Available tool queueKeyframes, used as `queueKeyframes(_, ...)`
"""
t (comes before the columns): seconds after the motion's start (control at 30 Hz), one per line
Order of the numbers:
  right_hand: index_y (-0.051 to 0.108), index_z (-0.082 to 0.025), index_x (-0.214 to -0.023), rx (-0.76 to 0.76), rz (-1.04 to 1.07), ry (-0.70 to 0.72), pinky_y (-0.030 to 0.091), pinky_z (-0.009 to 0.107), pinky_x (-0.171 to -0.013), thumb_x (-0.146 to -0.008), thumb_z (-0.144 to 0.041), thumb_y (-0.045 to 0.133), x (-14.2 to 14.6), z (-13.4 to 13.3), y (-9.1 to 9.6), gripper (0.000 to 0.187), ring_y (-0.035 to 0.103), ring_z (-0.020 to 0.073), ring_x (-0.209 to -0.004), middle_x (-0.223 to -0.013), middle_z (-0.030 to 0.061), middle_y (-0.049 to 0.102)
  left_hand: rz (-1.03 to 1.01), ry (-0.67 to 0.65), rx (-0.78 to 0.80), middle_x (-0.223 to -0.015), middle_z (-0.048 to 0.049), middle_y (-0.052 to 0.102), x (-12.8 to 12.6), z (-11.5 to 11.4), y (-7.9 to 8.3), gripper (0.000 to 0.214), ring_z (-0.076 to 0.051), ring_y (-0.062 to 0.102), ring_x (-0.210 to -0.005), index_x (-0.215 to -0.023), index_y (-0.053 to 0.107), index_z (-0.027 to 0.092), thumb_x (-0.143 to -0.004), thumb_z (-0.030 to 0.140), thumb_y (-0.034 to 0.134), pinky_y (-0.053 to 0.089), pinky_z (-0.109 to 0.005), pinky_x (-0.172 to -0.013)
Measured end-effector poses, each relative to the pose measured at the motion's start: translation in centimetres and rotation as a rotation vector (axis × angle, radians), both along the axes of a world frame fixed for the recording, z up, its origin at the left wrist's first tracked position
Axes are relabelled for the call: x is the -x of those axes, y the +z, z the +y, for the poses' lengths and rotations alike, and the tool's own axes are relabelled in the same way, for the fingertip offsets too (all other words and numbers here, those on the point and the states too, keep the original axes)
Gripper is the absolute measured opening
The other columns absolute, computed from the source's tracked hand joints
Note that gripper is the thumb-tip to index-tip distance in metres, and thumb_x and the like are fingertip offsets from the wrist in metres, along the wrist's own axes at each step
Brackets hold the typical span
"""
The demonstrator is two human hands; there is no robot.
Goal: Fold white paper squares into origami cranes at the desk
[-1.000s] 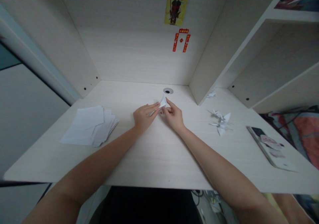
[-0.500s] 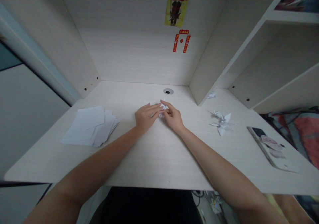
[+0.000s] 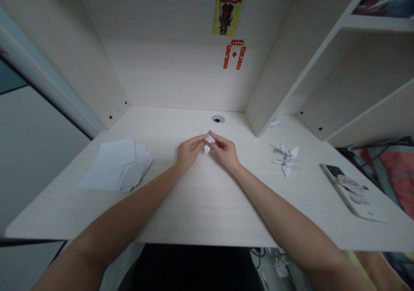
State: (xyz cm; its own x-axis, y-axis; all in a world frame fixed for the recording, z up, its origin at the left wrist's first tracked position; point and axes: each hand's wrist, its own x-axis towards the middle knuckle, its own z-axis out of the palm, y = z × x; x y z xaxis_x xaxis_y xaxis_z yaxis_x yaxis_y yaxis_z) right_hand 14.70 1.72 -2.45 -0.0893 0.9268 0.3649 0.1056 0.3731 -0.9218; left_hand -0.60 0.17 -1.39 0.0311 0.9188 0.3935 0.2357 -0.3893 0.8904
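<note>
A small folded white paper [image 3: 209, 139] is pinched between my two hands over the middle of the desk. My left hand [image 3: 188, 153] grips its left side with thumb and fingertips. On its right side, my right hand [image 3: 226, 152] closes thumb and index finger. A pointed part of the paper sticks down below the fingertips. Fingers cover some of the folds, so its full shape is partly hidden. Several folded paper cranes [image 3: 287, 157] lie together to the right of my right hand.
A stack of white paper sheets [image 3: 108, 166] lies on the desk [image 3: 200, 209] at left. A phone [image 3: 351, 192] rests near the right edge. Behind my hands is a round cable hole [image 3: 218, 119], and an upright panel [image 3: 274, 67] stands at the back right.
My left hand has gone from fingers stretched flat over the paper to a pinch at its side. More of the folded paper now shows between my hands.
</note>
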Motion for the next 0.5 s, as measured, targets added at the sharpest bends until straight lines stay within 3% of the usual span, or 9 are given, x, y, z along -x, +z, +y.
queueKeyframes(0.27, 0.063, -0.022, -0.117, -0.089, -0.077, -0.021, 0.050, 0.029, -0.073, -0.077, -0.033, 0.062, -0.24, -0.18, 0.37, 0.042, 0.061, 0.0144, -0.075, -0.107, 0.0058, 0.069, -0.199, -0.027, 0.095, -0.110, -0.0059, 0.068, -0.03, 0.46, -0.18, 0.031, -0.020, 0.066, -0.098, -0.105, 0.068, 0.018, -0.076, 0.028, 0.063, 0.049, -0.036, -0.095)
queueKeyframes(0.5, 0.060, -0.024, -0.121, -0.190, -0.216, 0.009, 0.048, 0.028, -0.075, -0.082, -0.036, 0.058, -0.65, -0.30, 0.56, 0.040, 0.062, 0.0150, -0.077, -0.096, 0.0038, 0.071, -0.216, 0.027, 0.079, -0.106, -0.0045, 0.069, 0.17, 0.40, 0.28, 0.026, -0.020, 0.065, -0.101, -0.100, 0.070, 0.019, -0.077, 0.029, 0.063, 0.045, -0.039, -0.099)
